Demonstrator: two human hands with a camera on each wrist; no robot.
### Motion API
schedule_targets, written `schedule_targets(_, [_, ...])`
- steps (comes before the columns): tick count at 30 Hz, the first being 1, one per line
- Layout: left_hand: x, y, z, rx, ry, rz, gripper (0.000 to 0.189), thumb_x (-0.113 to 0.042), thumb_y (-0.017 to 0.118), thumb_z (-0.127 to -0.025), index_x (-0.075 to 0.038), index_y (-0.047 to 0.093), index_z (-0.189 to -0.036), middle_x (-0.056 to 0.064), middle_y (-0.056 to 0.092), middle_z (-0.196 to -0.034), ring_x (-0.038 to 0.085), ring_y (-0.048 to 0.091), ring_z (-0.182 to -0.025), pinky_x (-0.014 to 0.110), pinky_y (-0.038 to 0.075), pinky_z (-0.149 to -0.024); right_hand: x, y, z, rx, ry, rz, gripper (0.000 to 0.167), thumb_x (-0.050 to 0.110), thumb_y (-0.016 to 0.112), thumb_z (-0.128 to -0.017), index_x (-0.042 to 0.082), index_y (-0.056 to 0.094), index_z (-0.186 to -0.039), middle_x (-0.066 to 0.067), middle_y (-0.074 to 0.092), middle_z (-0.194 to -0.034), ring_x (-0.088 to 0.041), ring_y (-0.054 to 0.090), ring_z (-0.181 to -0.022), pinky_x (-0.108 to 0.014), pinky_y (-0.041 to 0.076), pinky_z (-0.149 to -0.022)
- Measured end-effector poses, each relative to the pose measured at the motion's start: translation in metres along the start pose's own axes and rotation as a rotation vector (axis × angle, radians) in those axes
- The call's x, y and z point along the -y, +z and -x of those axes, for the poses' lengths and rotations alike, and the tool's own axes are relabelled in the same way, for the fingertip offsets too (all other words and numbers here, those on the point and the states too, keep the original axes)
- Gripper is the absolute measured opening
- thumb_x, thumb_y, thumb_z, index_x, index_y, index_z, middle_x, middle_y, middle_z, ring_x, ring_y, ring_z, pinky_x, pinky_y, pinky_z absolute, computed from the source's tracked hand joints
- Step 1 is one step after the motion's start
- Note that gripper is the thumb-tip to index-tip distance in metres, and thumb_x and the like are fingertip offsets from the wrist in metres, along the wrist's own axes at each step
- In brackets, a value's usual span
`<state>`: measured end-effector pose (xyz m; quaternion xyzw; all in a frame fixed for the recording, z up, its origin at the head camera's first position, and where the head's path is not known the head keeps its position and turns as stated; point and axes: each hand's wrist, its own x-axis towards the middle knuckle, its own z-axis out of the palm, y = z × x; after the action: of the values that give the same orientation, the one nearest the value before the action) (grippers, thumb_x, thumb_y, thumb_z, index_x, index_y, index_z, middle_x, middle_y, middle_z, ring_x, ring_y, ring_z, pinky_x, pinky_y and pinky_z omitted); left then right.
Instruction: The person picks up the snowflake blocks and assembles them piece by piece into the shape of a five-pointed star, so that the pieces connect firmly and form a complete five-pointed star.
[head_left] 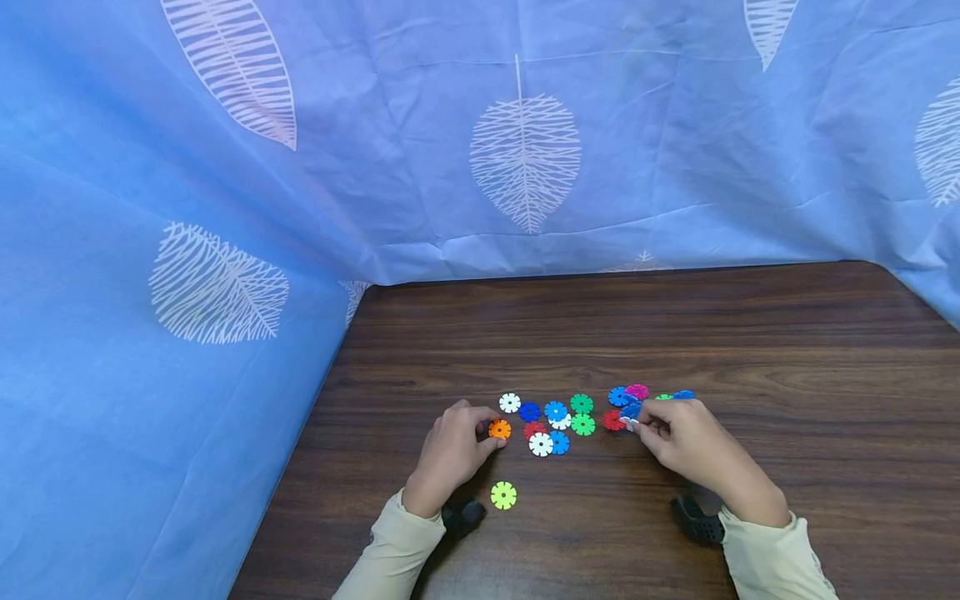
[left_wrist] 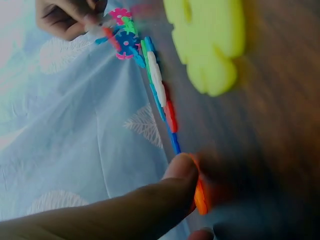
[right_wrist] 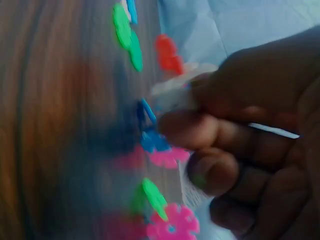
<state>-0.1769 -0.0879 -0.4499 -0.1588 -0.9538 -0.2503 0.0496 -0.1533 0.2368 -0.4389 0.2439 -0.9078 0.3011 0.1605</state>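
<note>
My left hand point(head_left: 452, 450) holds an orange notched plastic disc point(head_left: 499, 429) between thumb and forefinger at the table. The left wrist view shows the thumb against this orange disc point(left_wrist: 201, 192). Over a cluster of discs, my right hand point(head_left: 686, 433) pinches a white notched disc point(right_wrist: 175, 90) between thumb and forefinger, its other fingers curled below. A red disc point(right_wrist: 169, 55) stands at the white one's edge; I cannot tell whether the two are joined. Blue discs point(head_left: 618, 396) and a pink disc point(head_left: 637, 391) lie by the right fingertips, partly hidden by that hand.
Between the hands lie a white disc point(head_left: 510, 403), a dark blue disc point(head_left: 529, 412), green discs point(head_left: 582, 425) and several others, some overlapping. One yellow-green disc point(head_left: 503, 495) lies nearer, beside the left wrist. Blue leaf-print cloth point(head_left: 420, 167) hangs behind and left of the wooden table point(head_left: 600, 325).
</note>
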Motion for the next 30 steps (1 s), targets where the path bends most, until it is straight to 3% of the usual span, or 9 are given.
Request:
schedule_targets(5, [0.001,0.0,0.001,-0.008,0.012,-0.006,0.024,-0.022,0.092,-0.08,-0.014,0.079,-0.099,-0.003,0.059,-0.082,0.01,0.053,-0.068,0.026,0.046,-0.057,-0.005,-0.007,0.004,0.112,0.133,0.052,0.031,-0.005,0.075,-0.087,0.016,0.058,-0.072,0.011,0.044,-0.063,-0.002,0.035,-0.055,-0.022,0.032,-0.05])
schedule_targets(10, [-0.001,-0.001,0.001,0.009,-0.007,-0.007,0.023,-0.022,0.092,-0.08,-0.014,0.074,-0.092,-0.003,0.06,-0.082,0.01,0.053,-0.067,0.027,0.046,-0.057,-0.007,-0.009,0.007,0.146,0.204,0.065,0.028,-0.004,0.073,-0.089,0.015,0.06,-0.073,0.008,0.046,-0.064,-0.005,0.037,-0.055,-0.023,0.033,-0.051])
schedule_targets(16, [-0.004,-0.003,0.002,0.033,-0.046,-0.013,0.026,-0.024,0.092,-0.081,-0.014,0.07,-0.091,-0.002,0.061,-0.087,0.012,0.055,-0.07,0.03,0.049,-0.06,-0.008,-0.011,0.008,0.151,0.208,0.063,0.025,-0.001,0.076,-0.089,0.014,0.062,-0.074,0.009,0.048,-0.064,-0.005,0.039,-0.055,-0.023,0.034,-0.051])
schedule_targets(23, [-0.006,-0.003,0.002,0.028,-0.039,0.03,0.029,-0.018,0.093,-0.078,-0.013,0.067,-0.09,-0.003,0.061,-0.086,0.011,0.056,-0.072,0.029,0.05,-0.062,-0.007,-0.015,0.009,0.147,0.221,0.068,0.023,0.006,0.08,-0.088,0.016,0.064,-0.075,0.01,0.049,-0.065,-0.004,0.04,-0.056,-0.023,0.036,-0.051])
schedule_targets(30, [-0.006,-0.002,0.0,0.056,-0.027,0.133,0.033,-0.007,0.091,-0.079,-0.013,0.06,-0.088,-0.003,0.062,-0.08,0.01,0.055,-0.068,0.025,0.049,-0.06,-0.005,-0.021,0.006,0.064,0.204,0.133,0.019,0.014,0.083,-0.088,0.014,0.066,-0.079,0.011,0.045,-0.06,-0.003,0.036,-0.051,-0.023,0.032,-0.049])
